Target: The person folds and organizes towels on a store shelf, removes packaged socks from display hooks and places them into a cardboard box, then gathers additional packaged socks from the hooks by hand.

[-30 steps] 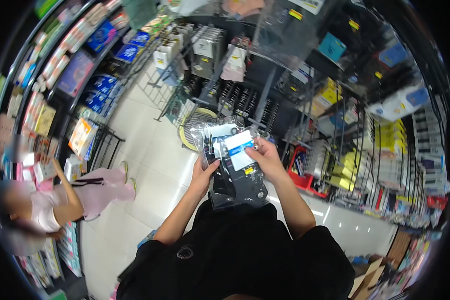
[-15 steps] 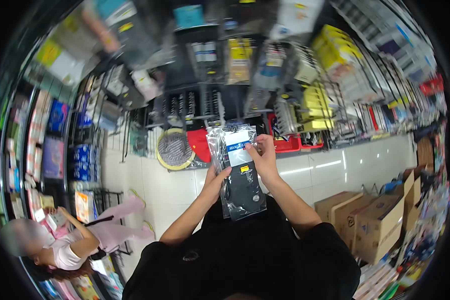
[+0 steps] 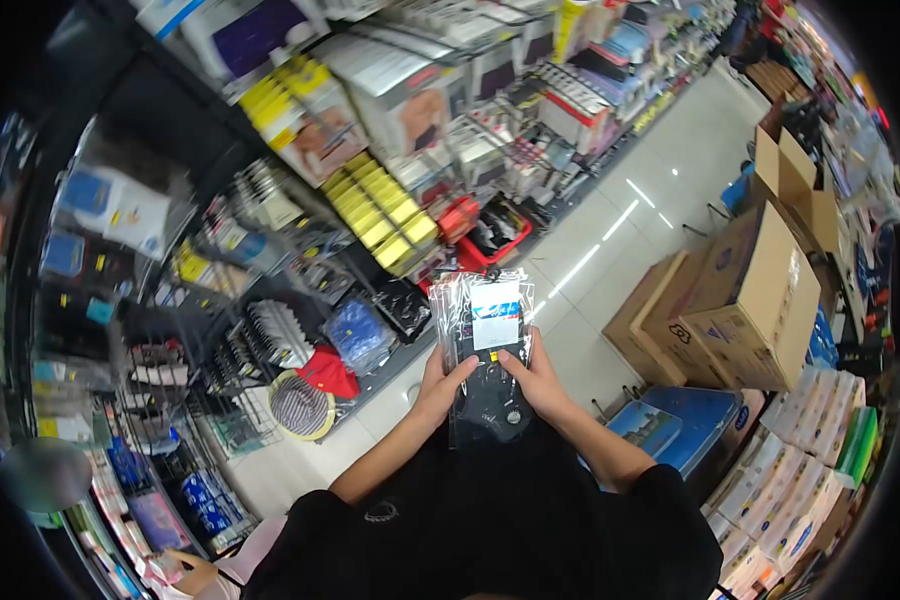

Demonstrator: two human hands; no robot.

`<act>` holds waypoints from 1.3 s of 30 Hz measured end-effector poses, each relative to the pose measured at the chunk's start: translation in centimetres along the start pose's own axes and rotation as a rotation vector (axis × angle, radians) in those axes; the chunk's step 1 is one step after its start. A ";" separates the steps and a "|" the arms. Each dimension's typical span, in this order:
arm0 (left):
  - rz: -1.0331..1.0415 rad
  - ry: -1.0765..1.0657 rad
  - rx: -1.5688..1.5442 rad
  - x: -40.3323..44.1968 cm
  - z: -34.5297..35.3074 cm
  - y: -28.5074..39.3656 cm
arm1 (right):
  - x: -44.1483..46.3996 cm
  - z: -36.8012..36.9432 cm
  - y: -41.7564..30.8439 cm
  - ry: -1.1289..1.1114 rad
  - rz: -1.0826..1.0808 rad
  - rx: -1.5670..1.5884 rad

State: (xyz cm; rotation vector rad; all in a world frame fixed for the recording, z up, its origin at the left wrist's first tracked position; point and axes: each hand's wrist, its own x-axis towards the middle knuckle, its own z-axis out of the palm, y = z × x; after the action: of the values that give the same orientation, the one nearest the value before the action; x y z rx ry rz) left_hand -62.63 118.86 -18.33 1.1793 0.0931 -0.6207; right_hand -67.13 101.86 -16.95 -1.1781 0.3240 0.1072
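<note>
I hold a small stack of clear plastic packets (image 3: 488, 400) upright in front of my black shirt. Something dark and folded, apparently fabric, lies inside the front one, with a white and blue label card (image 3: 497, 315) at its top and a small yellow sticker. My left hand (image 3: 440, 388) grips the left edge, thumb across the front. On the opposite edge my right hand (image 3: 538, 380) is closed the same way, its thumb by the yellow sticker. The fingers behind the stack are hidden, and how many packets there are is unclear.
Racks of hanging packaged goods (image 3: 370, 215) run along the left and far side. A red basket (image 3: 515, 240) and a striped hat (image 3: 302, 405) are low by the racks. Cardboard boxes (image 3: 740, 295) and a blue box (image 3: 660, 430) stand right. Part of a person (image 3: 200, 578) shows lower left.
My view has turned to the right along the aisle, packets still in both hands. My right hand has slid down from the label card to the packets' middle.
</note>
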 end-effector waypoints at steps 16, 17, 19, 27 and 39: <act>-0.160 -0.436 0.134 15.4 15.8 1.0 | 4.3 -14.6 -6.1 0.418 -0.262 0.012; -0.150 -0.441 0.116 16.5 16.3 0.8 | 4.9 -15.5 -7.0 0.427 -0.252 0.013; -0.080 -0.456 0.055 18.6 17.8 1.3 | 6.7 -17.0 -8.5 0.441 -0.305 -0.039; -0.012 -0.240 -0.152 21.2 17.5 2.7 | 13.1 -19.6 -14.2 0.198 -0.180 -0.352; 0.253 0.472 -0.234 4.7 11.1 -1.7 | 13.8 -14.6 -10.0 -0.264 0.052 -0.213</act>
State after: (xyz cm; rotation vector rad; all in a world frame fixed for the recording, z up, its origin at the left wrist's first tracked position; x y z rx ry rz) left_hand -62.31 106.78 -17.18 1.0682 0.3996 -0.0957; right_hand -54.32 83.45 -17.26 -1.3483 0.1115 0.3461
